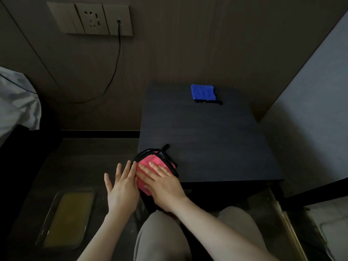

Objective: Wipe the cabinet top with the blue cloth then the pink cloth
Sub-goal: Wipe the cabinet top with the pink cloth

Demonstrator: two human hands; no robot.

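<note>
The dark cabinet top fills the middle of the view. A folded blue cloth with black trim lies near its far edge. A folded pink cloth with black trim sits at the near left corner, partly hanging over the edge. My right hand lies flat on the pink cloth, fingers stretched toward the left. My left hand is beside the cabinet's left edge, fingers spread, fingertips touching the pink cloth's left side.
A wall socket panel with a black cable hangs on the wall at the back left. White bedding is at the left. A yellowish tray lies on the floor. A pale wall borders the cabinet's right side.
</note>
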